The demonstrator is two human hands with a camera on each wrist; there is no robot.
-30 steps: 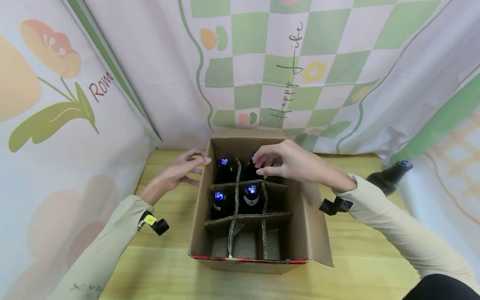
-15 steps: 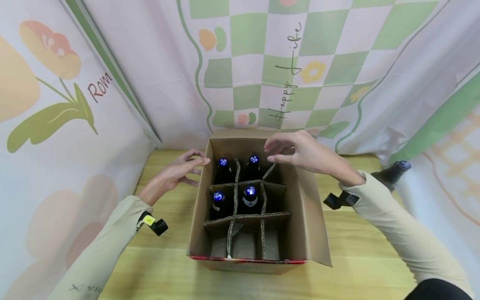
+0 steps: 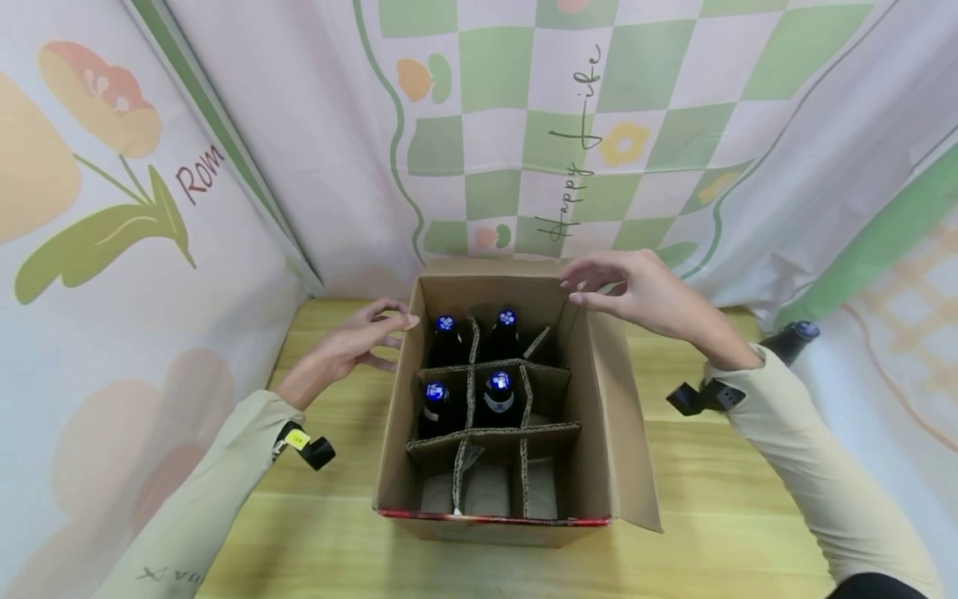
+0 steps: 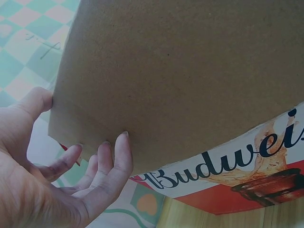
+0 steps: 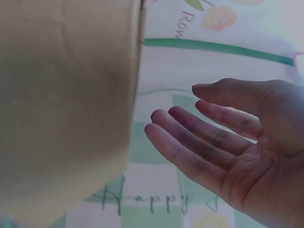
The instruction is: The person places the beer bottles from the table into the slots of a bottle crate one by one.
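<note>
An open cardboard box (image 3: 599, 453) with cardboard dividers (image 3: 494, 434) stands on the table in the head view. Dark blue-capped bottles stand in its cells: back left (image 3: 446, 337), back middle (image 3: 505, 337), middle-row left (image 3: 440, 412) and middle-row centre (image 3: 500, 403). My left hand (image 3: 362, 333) rests its thumb on the box's left rim, and its loosely bent fingers touch the outer flap (image 4: 180, 71). Over the back right corner of the box, my right hand (image 3: 639, 287) is held with relaxed fingers and nothing in it. The right wrist view shows that palm (image 5: 237, 166) apart from the cardboard.
Another dark bottle (image 3: 789, 341) stands right of the box, partly hidden by my right forearm. The box's right flap (image 3: 629, 433) sticks outward. A printed curtain (image 3: 569, 125) hangs close behind the wooden table (image 3: 711, 466).
My right hand has moved from over the back-row bottles rightward to the box's back right corner, uncovering the back middle bottle. The left hand has stayed at the left rim.
</note>
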